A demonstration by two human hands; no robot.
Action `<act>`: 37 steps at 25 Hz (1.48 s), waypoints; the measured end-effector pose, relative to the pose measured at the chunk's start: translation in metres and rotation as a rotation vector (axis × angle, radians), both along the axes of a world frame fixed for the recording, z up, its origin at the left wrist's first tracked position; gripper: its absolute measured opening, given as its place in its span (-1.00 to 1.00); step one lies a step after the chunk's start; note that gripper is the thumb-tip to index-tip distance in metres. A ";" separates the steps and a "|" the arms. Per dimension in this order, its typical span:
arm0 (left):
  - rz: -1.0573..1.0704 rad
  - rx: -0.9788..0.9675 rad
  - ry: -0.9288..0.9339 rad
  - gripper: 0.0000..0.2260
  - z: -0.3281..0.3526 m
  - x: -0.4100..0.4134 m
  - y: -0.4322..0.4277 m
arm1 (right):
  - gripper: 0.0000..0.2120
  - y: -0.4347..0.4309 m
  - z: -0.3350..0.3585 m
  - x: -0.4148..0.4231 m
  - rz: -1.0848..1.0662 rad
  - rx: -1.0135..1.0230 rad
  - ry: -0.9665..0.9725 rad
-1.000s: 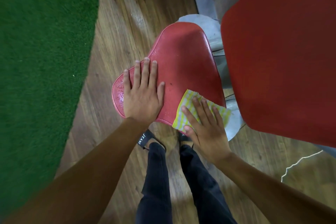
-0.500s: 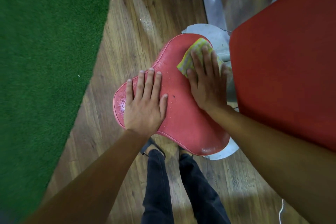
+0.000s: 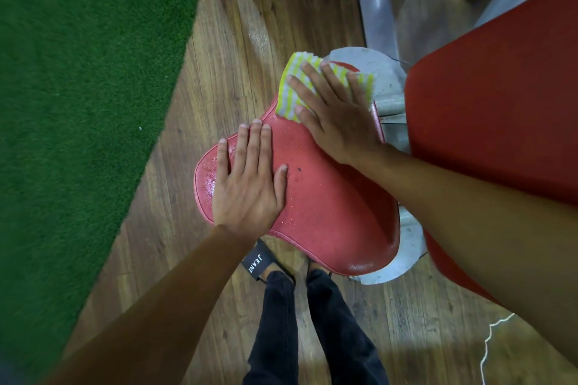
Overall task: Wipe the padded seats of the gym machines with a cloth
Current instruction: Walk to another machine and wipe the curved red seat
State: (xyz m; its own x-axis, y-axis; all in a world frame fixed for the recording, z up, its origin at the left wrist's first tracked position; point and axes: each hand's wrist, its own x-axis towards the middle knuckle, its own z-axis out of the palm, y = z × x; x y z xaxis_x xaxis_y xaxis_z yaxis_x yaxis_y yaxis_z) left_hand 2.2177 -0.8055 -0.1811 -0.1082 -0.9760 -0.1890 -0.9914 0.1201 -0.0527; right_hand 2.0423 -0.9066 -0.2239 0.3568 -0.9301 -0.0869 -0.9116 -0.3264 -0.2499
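A red padded seat (image 3: pixel 328 206) with a narrow far end sits below me, beaded with droplets near its left edge. My left hand (image 3: pixel 248 184) lies flat, fingers spread, on the seat's near left part. My right hand (image 3: pixel 331 109) presses a yellow-and-white striped cloth (image 3: pixel 292 84) flat on the seat's narrow far end. The cloth sticks out past the fingertips and over the seat's far edge. A larger red back pad (image 3: pixel 500 116) stands to the right.
Grey metal seat base (image 3: pixel 383 72) and a frame post (image 3: pixel 375 3) lie beyond the seat. Green turf (image 3: pixel 78 103) covers the floor on the left, wood flooring (image 3: pixel 250 40) in the middle. My legs and a sandal (image 3: pixel 259 262) are beneath the seat's near edge.
My right hand slid the cloth from the seat's near right edge up to its narrow far end, then a little further left. The left hand stayed flat in place.
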 end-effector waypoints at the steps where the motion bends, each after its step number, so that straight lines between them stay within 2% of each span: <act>1: 0.002 0.006 -0.003 -0.44 0.000 0.000 0.000 | -0.52 0.009 0.000 -0.001 0.013 -0.006 -0.009; 4: 0.002 0.014 0.000 -0.45 0.000 0.000 0.000 | -0.53 0.039 0.006 -0.006 0.005 -0.035 -0.017; 12: 0.009 -0.018 0.026 -0.47 -0.001 -0.001 0.002 | -0.48 0.128 0.021 -0.027 -0.010 0.092 0.027; 16: -0.005 -0.019 0.047 -0.46 -0.002 -0.003 0.004 | -0.48 0.172 0.021 -0.032 -0.074 0.109 -0.029; 20: -0.015 -0.031 0.055 -0.46 -0.004 -0.006 0.010 | -0.51 0.229 0.016 -0.028 -0.232 0.113 -0.036; 25: -0.027 -0.067 0.080 -0.47 -0.007 -0.005 0.011 | -0.48 0.237 0.027 0.027 -0.648 0.223 -0.038; 30: -0.016 -0.037 0.100 -0.47 -0.002 -0.003 0.011 | -0.43 0.206 0.043 0.050 -0.665 0.346 -0.115; 32: 0.022 -0.049 0.126 -0.49 0.007 -0.007 0.013 | -0.42 0.198 0.053 0.039 -0.669 0.344 -0.252; 35: 0.046 -0.100 0.212 -0.54 0.024 -0.038 0.035 | -0.58 0.183 0.066 0.003 -0.816 0.262 -0.724; 37: 0.012 -0.111 0.274 -0.56 0.028 -0.075 0.062 | -0.64 0.170 0.065 -0.023 -0.927 0.295 -0.889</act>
